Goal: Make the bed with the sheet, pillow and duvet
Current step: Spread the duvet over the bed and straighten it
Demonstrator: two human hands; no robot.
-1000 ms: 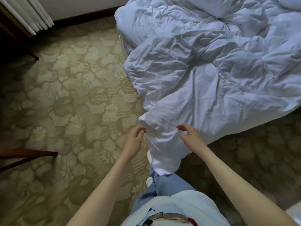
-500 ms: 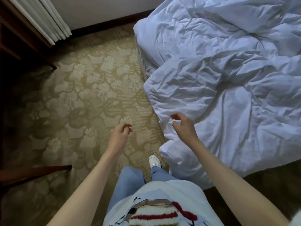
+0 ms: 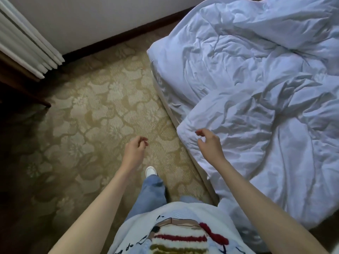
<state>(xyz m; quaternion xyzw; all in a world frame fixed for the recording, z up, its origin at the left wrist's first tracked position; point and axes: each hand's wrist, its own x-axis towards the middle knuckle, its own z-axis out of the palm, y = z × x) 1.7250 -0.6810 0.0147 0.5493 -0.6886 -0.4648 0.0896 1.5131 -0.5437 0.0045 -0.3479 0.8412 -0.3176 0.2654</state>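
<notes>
A crumpled white duvet [image 3: 266, 110] lies heaped across the bed on the right, its lower part hanging over the bed's left edge. Under it, the white sheet [image 3: 165, 57] covers the mattress corner at the far left of the bed. My right hand [image 3: 209, 142] hovers over the duvet's near corner with fingers loosely curled, holding nothing. My left hand [image 3: 135, 149] hangs over the carpet to the left of the bed, fingers loosely curled, empty. No pillow is in view.
Patterned beige carpet [image 3: 102, 110] fills the floor left of the bed. White curtains [image 3: 27, 43] and dark wooden furniture [image 3: 20, 83] stand at the far left. A wall with dark skirting [image 3: 113, 39] runs behind. My leg and white shoe [image 3: 151, 171] stand beside the bed edge.
Both hands have come off the duvet's hanging corner. I have stepped along the bed's left side, so the bed shifted right and the wall and curtains came closer.
</notes>
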